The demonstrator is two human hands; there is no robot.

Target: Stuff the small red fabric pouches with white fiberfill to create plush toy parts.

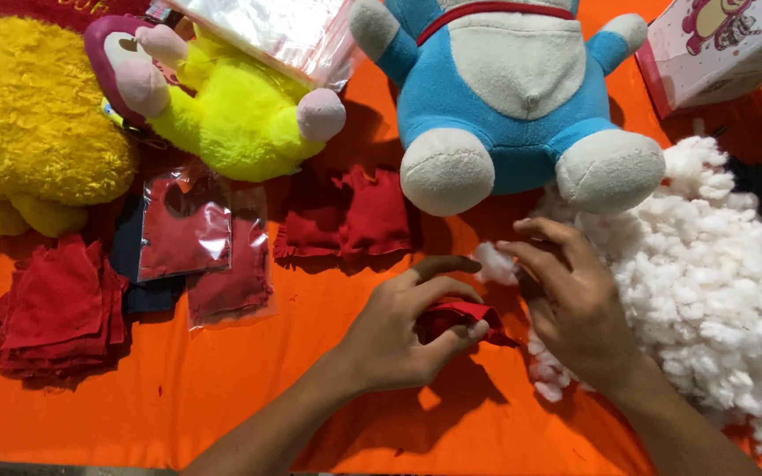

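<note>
The left hand is curled shut around a small red fabric pouch, thumb and fingers bunching it just above the orange cloth that covers the bench. The right hand pinches a tuft of white stuffing between its fingertips, with the palm resting at the edge of the big pile of white fibrefill to the right.

The pouch looks light, limp and easily crumpled, so it will likely collapse unless held at its open edge, where the left fingers pinch it now. The stuffing appears weightless, springy and clingy; it should pull off in wisps and is best taken in small pinches rather than grabbed whole.

Beyond the hands sit a blue and white plush toy, a yellow plush toy, 2 clear bags of red pieces and a stack of red fabric squares at the left.
</note>
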